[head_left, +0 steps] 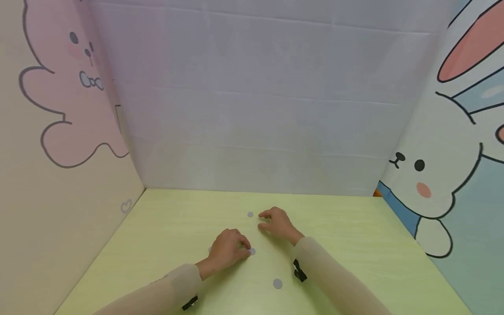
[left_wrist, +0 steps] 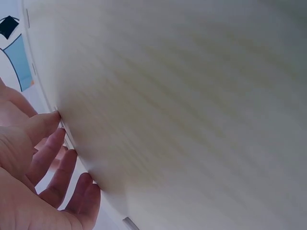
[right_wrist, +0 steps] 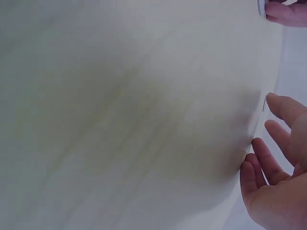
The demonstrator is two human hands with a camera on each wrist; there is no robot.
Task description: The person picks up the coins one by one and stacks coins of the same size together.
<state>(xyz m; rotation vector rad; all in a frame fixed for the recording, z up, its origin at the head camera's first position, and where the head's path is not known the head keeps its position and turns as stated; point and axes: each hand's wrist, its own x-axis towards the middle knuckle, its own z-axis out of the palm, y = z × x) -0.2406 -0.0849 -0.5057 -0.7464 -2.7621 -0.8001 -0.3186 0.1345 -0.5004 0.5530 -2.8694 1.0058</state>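
At the front middle of the table, the thumb and index finger of my left hand (head_left: 229, 249) pinch the rim of a small grey disc (head_left: 253, 251). In the right wrist view this disc (right_wrist: 261, 7) appears nearly edge-on at the left fingertips. Farther back, my right hand (head_left: 277, 224) is loosely open, its thumb and index finger apart with nothing between them. A second grey disc (head_left: 250, 214) lies flat just left of those fingertips. Some right fingertips (right_wrist: 245, 165) rest at the table surface in the right wrist view.
A larger grey disc (head_left: 277, 284) lies nearer on the pale yellow table (head_left: 177, 218). Another disc (head_left: 210, 249) is mostly hidden behind the left hand. White sheeting (head_left: 256, 109) stands at the back, with cartoon-printed panels on both sides.
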